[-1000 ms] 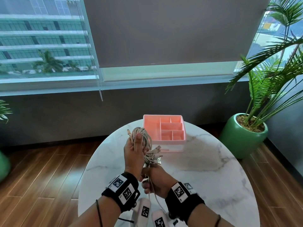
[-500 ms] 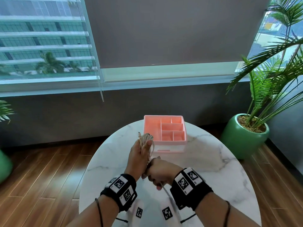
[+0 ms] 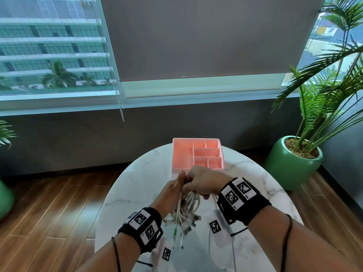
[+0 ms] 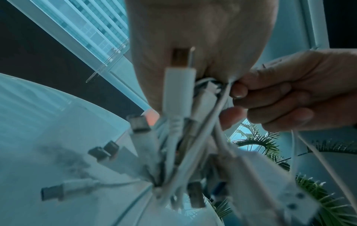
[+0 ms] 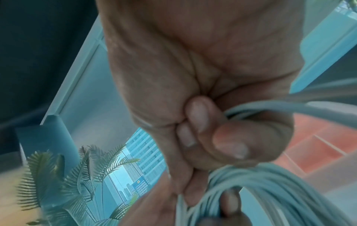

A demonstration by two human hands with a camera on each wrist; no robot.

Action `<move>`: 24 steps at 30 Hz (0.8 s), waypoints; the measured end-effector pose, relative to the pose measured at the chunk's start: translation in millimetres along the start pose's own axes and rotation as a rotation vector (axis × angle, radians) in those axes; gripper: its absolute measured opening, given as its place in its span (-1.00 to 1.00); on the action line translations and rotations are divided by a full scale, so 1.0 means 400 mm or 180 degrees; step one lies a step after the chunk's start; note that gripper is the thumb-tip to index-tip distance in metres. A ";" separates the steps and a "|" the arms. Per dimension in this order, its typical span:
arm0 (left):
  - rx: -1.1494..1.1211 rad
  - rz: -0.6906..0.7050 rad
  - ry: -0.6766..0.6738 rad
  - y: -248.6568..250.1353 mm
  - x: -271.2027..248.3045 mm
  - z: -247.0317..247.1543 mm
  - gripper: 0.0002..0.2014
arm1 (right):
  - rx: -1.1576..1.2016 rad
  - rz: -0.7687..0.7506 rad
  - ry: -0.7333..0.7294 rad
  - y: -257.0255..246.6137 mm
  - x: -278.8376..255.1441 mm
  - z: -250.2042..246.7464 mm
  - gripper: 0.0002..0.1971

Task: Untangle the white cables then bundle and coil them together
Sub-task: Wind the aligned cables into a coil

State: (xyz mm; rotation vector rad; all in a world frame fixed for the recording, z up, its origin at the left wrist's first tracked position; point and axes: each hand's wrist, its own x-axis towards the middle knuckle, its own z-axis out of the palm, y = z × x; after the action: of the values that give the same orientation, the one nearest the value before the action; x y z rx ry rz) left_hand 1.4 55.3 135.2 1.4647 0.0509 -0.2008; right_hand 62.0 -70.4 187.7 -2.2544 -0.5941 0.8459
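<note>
A bundle of white cables [image 3: 186, 211] hangs between both hands above the round marble table [image 3: 255, 179], its plug ends [image 3: 188, 226] dangling toward me. My left hand [image 3: 174, 190] holds the top of the bundle, fingers pointing up. My right hand [image 3: 202, 182] is curled in a fist around cable strands beside it. In the left wrist view the white cables [image 4: 179, 122] and several USB plugs fan out below the palm, and the right hand [image 4: 280, 97] pinches a strand. In the right wrist view coiled cable loops [image 5: 260, 183] run through the fist.
A pink compartment organizer [image 3: 197, 156] stands on the far side of the table, just beyond the hands. A green potted palm [image 3: 292, 160] sits on the floor to the right. White tagged pieces [image 3: 215, 226] lie on the table near me. Wooden floor lies to the left.
The bundle has flipped: its coil pointed up a second ago, now plugs hang down toward me. My right hand rose from below the bundle to beside the left hand's fingertips.
</note>
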 end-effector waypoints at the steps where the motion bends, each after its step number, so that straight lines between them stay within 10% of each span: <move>1: 0.0009 -0.0112 -0.0021 -0.008 0.000 -0.003 -0.40 | -0.0126 -0.0058 0.0024 0.000 0.003 -0.014 -0.86; 5: -0.0181 -0.0270 -0.0180 -0.038 0.007 -0.024 -0.31 | -0.0257 -0.0382 0.0022 0.017 0.013 -0.053 -0.82; 11: -0.0258 -0.0174 -0.0575 -0.039 0.010 -0.053 -0.70 | 0.0178 -0.0853 0.0962 0.057 0.025 -0.077 -0.67; 24: -0.1613 -0.0186 -0.0181 0.006 0.019 -0.046 -0.70 | 0.1658 -0.0874 0.1451 0.142 0.039 -0.009 -0.66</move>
State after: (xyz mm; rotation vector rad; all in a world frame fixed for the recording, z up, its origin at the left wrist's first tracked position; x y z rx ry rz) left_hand 11.1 73.0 134.4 0.9529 0.0914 -0.2557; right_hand 85.5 -101.6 143.3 -1.7503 -0.3962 0.2837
